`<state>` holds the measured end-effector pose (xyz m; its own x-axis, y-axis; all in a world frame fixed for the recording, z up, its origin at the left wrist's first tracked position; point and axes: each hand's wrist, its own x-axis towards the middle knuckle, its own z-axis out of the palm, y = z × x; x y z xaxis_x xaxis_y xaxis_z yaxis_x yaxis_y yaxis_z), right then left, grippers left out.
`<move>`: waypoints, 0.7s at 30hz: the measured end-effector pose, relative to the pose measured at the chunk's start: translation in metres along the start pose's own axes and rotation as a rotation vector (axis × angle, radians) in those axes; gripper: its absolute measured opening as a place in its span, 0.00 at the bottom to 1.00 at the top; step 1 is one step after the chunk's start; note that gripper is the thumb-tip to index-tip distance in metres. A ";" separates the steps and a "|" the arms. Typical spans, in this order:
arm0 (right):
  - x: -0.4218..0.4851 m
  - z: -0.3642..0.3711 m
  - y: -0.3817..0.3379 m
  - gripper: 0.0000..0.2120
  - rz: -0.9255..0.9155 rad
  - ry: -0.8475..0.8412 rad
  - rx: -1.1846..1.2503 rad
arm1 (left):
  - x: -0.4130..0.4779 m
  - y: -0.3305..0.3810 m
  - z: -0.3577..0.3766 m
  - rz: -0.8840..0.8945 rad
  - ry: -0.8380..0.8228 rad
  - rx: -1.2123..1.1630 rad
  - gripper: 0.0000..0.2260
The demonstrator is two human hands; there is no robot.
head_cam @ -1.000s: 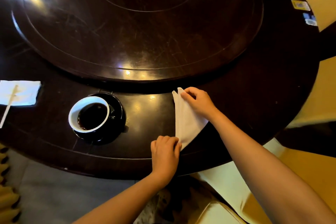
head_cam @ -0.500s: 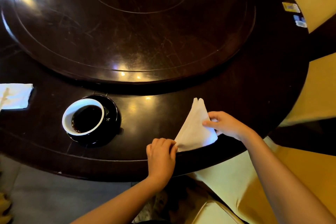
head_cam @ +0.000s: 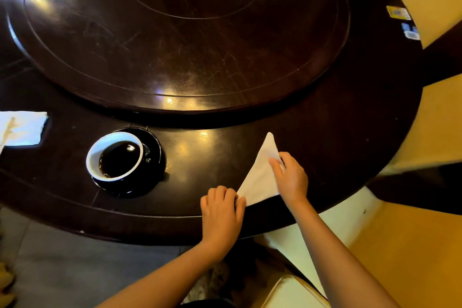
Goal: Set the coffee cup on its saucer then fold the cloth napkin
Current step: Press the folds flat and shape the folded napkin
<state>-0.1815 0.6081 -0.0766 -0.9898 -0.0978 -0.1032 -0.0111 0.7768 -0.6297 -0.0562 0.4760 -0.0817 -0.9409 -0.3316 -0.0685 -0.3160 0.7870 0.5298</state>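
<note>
A white-lined coffee cup (head_cam: 115, 156) full of dark coffee stands on its black saucer (head_cam: 152, 170) on the dark round table (head_cam: 325, 137), left of centre. To its right a white cloth napkin (head_cam: 260, 177) lies folded into a narrow triangle, tip pointing away from me. My left hand (head_cam: 221, 215) pinches the napkin's near left corner with curled fingers. My right hand (head_cam: 291, 179) presses down on the napkin's right side, covering that edge.
A large raised turntable (head_cam: 180, 32) fills the table's middle. A white paper napkin with a stick on it (head_cam: 22, 127) lies at the far left. Two small packets (head_cam: 405, 20) sit at the far right edge. Yellow chairs (head_cam: 425, 245) stand to my right.
My right hand slid from the napkin's far tip back to its right side, and the triangle swung from leaning left to leaning right. My left hand kept its corner pinned.
</note>
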 end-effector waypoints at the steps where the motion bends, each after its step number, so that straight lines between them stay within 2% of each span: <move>1: 0.001 0.002 0.000 0.09 0.003 0.006 -0.015 | 0.002 0.001 0.001 0.002 -0.003 0.026 0.09; 5: 0.008 -0.002 0.000 0.11 -0.020 0.017 -0.025 | 0.009 0.005 0.005 -0.006 -0.044 0.098 0.10; 10: 0.019 -0.009 -0.002 0.05 0.107 0.027 0.341 | 0.012 0.003 0.006 -0.035 -0.070 0.089 0.10; 13: 0.024 -0.014 -0.005 0.08 0.189 0.085 0.347 | 0.013 0.003 0.006 -0.034 -0.065 0.077 0.09; 14: 0.024 -0.018 -0.007 0.10 0.149 0.135 0.243 | 0.014 0.003 0.006 -0.038 -0.065 0.073 0.09; 16: 0.020 -0.020 -0.014 0.13 -0.126 0.169 0.012 | 0.014 0.003 0.006 -0.049 -0.059 0.064 0.09; 17: 0.016 -0.018 -0.018 0.16 -0.304 0.076 -0.058 | 0.014 0.004 0.006 -0.052 -0.048 0.064 0.09; 18: 0.011 -0.012 -0.021 0.19 -0.454 -0.092 -0.120 | 0.013 0.005 0.006 -0.049 -0.031 0.067 0.08; 20: -0.002 0.003 -0.020 0.25 -0.646 -0.423 -0.358 | 0.012 0.007 0.007 -0.024 0.018 0.098 0.08; 21: -0.005 0.009 -0.016 0.26 -0.706 -0.495 -0.497 | 0.011 0.007 0.007 -0.008 0.035 0.126 0.09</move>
<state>-0.1747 0.5904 -0.0729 -0.5635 -0.7989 -0.2102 -0.7451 0.6014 -0.2884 -0.0699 0.4816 -0.0844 -0.9341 -0.3546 -0.0418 -0.3386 0.8427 0.4186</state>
